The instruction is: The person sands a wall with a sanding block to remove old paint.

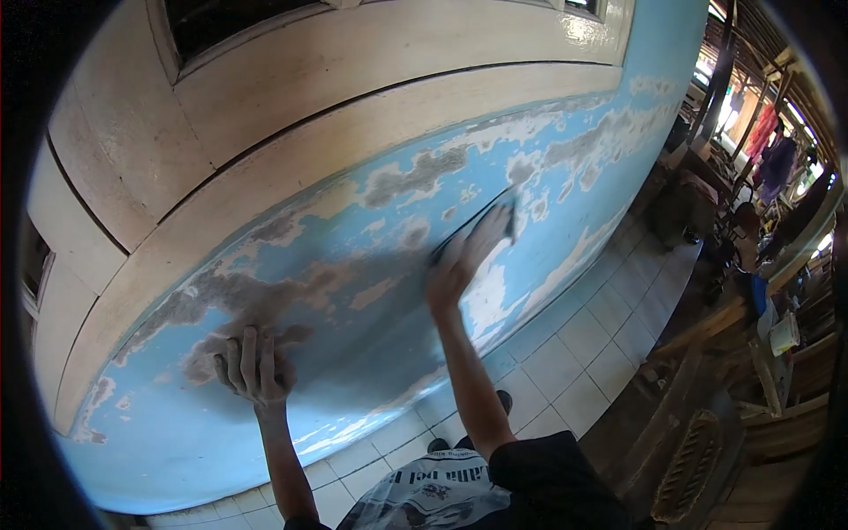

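**Against the peeling blue wall, two hands and a thin dark tool**

Across most of the view runs the blue wall, its paint flaked away in grey and cream patches – thickest along the upper edge, where it meets the cream wooden frame of a window. Below the wall lies a pale tiled floor, and to the right of that stands dark wooden furniture with a white bucket near it. Far off at the right edge, well apart from the wall, another person stands in a purple top.

Both bare arms reach up from the bottom of the view. The left hand lies flat on the wall over a grey bare patch, fingers spread and pointing up.

The right hand is higher and to the right, blurred, its fingers pressed together over a dark flat tool – held against the wall. The tool sits under the fingertips and sticks out just past them, up and to the right, with a thin dark edge running along the hand's upper side. What kind of tool it is cannot be told.
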`<state>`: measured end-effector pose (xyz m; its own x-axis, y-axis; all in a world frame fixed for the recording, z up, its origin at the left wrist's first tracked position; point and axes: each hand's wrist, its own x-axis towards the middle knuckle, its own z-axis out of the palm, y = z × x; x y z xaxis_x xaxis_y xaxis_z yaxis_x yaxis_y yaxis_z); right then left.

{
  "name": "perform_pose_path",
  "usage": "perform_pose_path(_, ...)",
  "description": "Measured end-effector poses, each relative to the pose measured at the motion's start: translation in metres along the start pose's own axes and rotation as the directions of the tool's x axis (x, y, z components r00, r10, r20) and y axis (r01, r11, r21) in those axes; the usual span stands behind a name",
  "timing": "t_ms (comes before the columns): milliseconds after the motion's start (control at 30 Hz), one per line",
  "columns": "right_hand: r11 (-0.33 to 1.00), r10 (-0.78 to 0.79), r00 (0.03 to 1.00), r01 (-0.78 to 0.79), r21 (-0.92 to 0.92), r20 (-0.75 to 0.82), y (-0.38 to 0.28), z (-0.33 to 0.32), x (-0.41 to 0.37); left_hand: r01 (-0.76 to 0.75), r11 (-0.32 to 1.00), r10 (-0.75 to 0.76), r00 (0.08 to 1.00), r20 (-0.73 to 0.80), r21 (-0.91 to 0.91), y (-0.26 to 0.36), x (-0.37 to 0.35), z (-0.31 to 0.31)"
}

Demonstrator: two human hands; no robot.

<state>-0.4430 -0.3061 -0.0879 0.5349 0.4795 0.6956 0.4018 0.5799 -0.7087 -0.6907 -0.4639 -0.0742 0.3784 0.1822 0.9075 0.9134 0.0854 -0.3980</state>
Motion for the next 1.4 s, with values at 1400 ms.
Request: perform_pose_path(1400,0.998,-0.063,0.998,0.063,0.002,0.005,-0.044,0.008,0.026,-0.052,0.995,0.064,0.989,0.136,-0.089,-0.017,0.028,-0.013)
